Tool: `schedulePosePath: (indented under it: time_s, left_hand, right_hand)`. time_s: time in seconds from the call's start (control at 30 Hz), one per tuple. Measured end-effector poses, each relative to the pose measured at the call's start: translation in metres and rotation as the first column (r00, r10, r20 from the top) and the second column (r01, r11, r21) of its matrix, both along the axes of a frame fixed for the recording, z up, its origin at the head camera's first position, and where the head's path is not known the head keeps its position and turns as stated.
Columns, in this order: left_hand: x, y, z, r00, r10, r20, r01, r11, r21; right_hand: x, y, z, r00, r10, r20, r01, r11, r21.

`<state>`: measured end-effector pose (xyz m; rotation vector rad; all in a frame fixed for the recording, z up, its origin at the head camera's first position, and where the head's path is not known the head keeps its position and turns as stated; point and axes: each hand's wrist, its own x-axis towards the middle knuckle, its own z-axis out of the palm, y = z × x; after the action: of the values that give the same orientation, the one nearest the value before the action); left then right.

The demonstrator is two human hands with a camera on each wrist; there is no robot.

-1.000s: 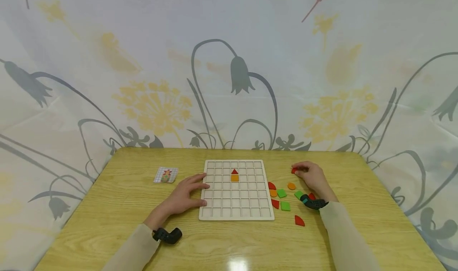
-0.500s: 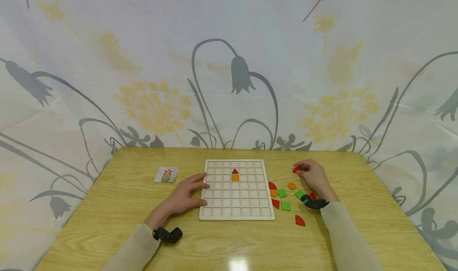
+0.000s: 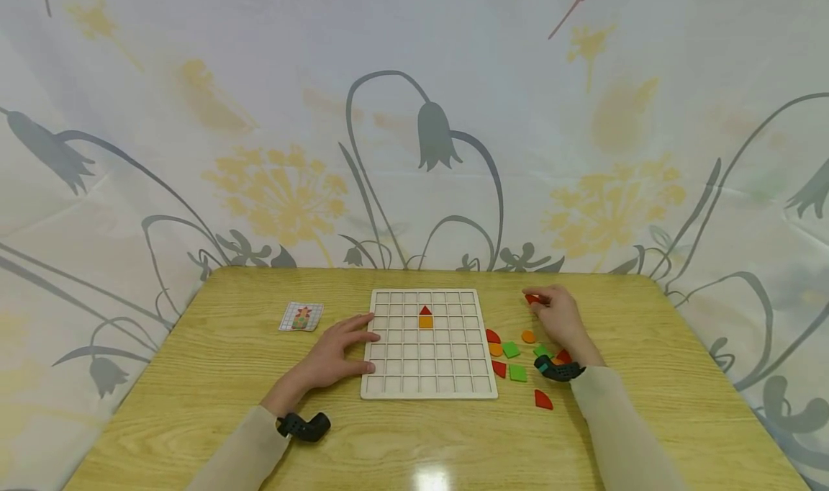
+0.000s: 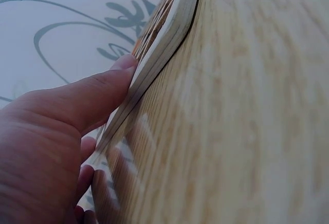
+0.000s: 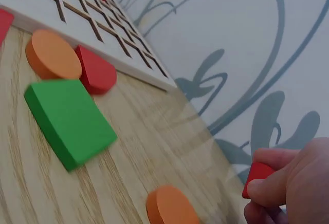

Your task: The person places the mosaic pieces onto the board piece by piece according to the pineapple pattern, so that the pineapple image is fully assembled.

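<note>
The left hand (image 3: pixel 333 354) is resting relaxed, parted fingers at the left edge of the board (image 3: pixel 429 396). Farther right, the right hand (image 3: pixel 560 315) is pinching a red piece (image 5: pixel 258 176) over the tabletop (image 3: pixel 363 448); it is looking light, stiff, best held by its edges.

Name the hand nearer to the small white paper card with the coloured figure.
Left. The left hand is just right of the card, touching the white gridded board; the right hand is beyond the board's right edge, pinching a red piece.
</note>
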<state>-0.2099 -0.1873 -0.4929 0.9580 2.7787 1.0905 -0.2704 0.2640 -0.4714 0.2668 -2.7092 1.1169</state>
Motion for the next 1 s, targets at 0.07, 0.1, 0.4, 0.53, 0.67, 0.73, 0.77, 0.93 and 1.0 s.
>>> schedulePosePath:
  time_s: [0.07, 0.1, 0.4, 0.53, 0.67, 0.73, 0.77, 0.93, 1.0]
  left_hand:
    - [0.000, 0.000, 0.000, 1.000, -0.002, 0.004, 0.002, 1.000, 0.003]
    - [0.000, 0.000, 0.000, 1.000, -0.002, 0.004, 0.002, 1.000, 0.004]
    - [0.000, 0.001, 0.000, 1.000, -0.003, -0.009, 0.003, 1.000, 0.005]
    - [0.002, 0.000, 0.001, 1.000, -0.002, -0.013, 0.002, 1.000, 0.008]
    - [0.002, 0.001, 0.002, 1.000, -0.002, -0.012, 0.002, 1.000, 0.009]
    - [0.002, 0.001, 0.003, 1.000, -0.002, -0.012, 0.002, 1.000, 0.008]
    - [0.002, 0.001, 0.003, 1.000, -0.001, -0.010, 0.001, 1.000, 0.010]
    - [0.003, 0.001, 0.004, 1.000, 0.004, -0.003, -0.004, 1.000, 0.008]
    - [0.003, 0.002, 0.004, 1.000, 0.004, -0.003, -0.004, 1.000, 0.005]
  right_hand:
    - [0.001, -0.006, 0.002, 1.000, 0.005, 0.014, -0.004, 1.000, -0.010]
    - [0.002, -0.008, 0.003, 1.000, 0.004, 0.022, -0.004, 1.000, -0.014]
    - [0.004, -0.039, 0.000, 0.994, 0.074, 0.079, -0.074, 0.997, -0.002]
    - [0.008, -0.054, 0.000, 0.989, 0.131, 0.065, -0.129, 0.991, -0.030]
    - [0.010, -0.069, -0.001, 0.987, 0.157, 0.029, -0.153, 0.984, -0.093]
    - [0.010, -0.076, -0.002, 0.986, 0.166, 0.023, -0.162, 0.978, -0.128]
    - [0.011, -0.080, -0.003, 0.985, 0.174, 0.020, -0.169, 0.975, -0.142]
    - [0.014, -0.102, -0.002, 0.978, 0.205, 0.030, -0.195, 0.960, -0.202]
    - [0.015, -0.111, -0.002, 0.978, 0.207, 0.036, -0.194, 0.958, -0.213]
